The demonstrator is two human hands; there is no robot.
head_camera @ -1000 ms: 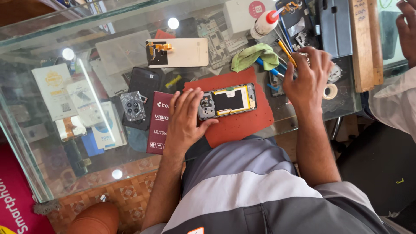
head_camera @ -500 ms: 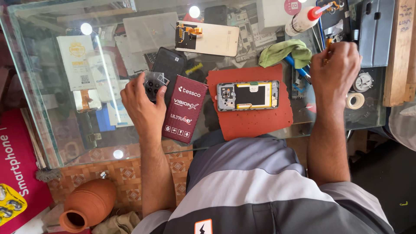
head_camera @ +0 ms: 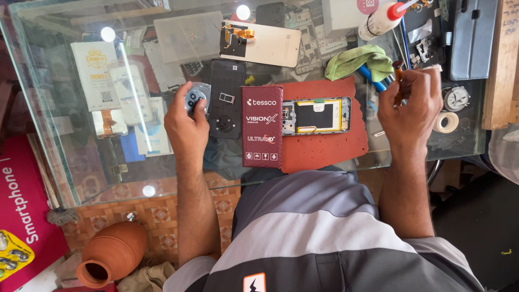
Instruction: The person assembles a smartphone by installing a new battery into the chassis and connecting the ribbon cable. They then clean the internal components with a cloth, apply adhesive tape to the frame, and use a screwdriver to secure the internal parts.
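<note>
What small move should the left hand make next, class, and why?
Probably carry the camera module over to the opened phone. The left hand has it in its grip, away from the phone on the red mat, while the right hand holds a tool.

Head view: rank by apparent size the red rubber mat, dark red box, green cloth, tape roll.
1. Red rubber mat, though partly covered.
2. Dark red rectangular box.
3. Crumpled green cloth.
4. White tape roll, clearly smallest.
</note>
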